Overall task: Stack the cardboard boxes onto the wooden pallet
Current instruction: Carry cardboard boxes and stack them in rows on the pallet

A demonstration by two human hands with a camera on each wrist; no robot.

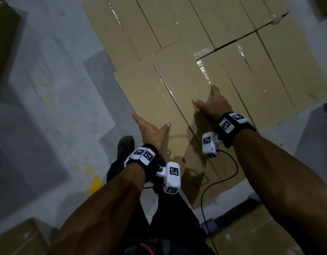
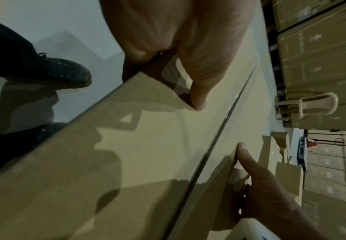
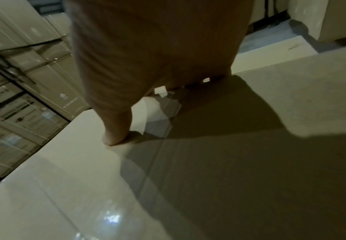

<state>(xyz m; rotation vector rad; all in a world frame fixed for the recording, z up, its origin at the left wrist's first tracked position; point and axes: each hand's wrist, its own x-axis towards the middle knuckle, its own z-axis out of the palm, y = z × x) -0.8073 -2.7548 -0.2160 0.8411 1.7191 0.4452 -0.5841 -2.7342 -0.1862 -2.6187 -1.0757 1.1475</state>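
Note:
A long cardboard box (image 1: 159, 92) with a taped middle seam lies flat in front of me, level with a layer of other cardboard boxes (image 1: 260, 74) beside and behind it. At the box's left edge my left hand (image 1: 149, 129) has its thumb (image 2: 196, 97) on the top face and its fingers down the side. The right hand (image 1: 212, 105) holds the right edge the same way, thumb (image 3: 114, 136) on top and fingers in the gap beside the neighbouring box. Both hands grip the box (image 2: 127, 162) between them. No wooden pallet shows in any view.
My dark shoe (image 1: 126, 146) stands on the grey floor (image 1: 48, 107) just left of the box. More boxes lie at bottom left (image 1: 17, 236), bottom right (image 1: 250, 236) and top left (image 1: 2, 34). Tall box stacks (image 2: 322, 65) and a plastic chair (image 2: 311, 105) stand beyond.

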